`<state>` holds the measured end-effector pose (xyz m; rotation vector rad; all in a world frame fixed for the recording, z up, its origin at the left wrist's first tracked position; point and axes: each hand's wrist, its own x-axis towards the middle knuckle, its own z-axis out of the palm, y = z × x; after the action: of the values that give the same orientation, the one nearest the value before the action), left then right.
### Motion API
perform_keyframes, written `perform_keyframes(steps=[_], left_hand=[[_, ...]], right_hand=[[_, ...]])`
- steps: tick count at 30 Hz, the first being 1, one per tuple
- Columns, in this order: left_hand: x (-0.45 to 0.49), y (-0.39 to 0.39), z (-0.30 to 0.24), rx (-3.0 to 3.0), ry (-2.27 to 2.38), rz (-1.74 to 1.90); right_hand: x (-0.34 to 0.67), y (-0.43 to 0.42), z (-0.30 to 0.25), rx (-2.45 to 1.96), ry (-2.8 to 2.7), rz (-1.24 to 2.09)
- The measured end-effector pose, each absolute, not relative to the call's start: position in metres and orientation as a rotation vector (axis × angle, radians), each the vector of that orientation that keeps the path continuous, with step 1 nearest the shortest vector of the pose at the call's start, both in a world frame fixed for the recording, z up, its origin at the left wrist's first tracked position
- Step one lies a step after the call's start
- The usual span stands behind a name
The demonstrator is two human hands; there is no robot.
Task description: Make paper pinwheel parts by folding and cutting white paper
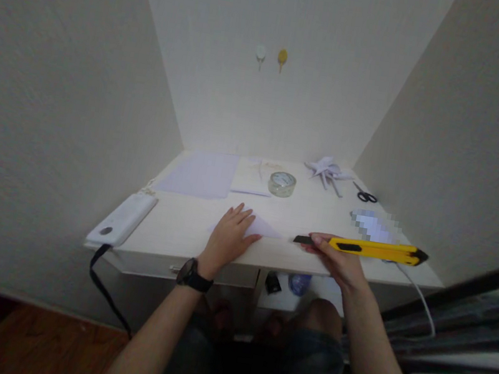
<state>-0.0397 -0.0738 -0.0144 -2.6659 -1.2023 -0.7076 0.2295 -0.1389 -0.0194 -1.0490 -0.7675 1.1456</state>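
My left hand (229,234) lies flat, fingers stretched out, on a small white sheet of paper (262,227) near the front edge of the white desk (176,232). A black watch sits on that wrist. My right hand (336,263) grips a yellow and black utility knife (372,250), held level just to the right of the paper, with its black tip pointing left toward the sheet.
A roll of clear tape (282,183), a larger white sheet (201,174), folded paper shapes (328,171) and black scissors (365,196) lie farther back. A white power bank (124,218) with a black strap rests at the left edge. Walls close in on both sides.
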Motion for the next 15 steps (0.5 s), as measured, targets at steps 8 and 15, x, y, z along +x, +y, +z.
perform_keyframes(steps=[8,15], left_hand=[[-0.043,-0.073,-0.017,-2.777,-1.134,-0.667],[-0.037,-0.067,-0.006,-2.809,-1.024,-0.507]], right_hand=[[0.23,-0.142,-0.018,-1.064,-0.735,1.129],[0.239,-0.141,-0.023,-1.04,-0.754,1.159]])
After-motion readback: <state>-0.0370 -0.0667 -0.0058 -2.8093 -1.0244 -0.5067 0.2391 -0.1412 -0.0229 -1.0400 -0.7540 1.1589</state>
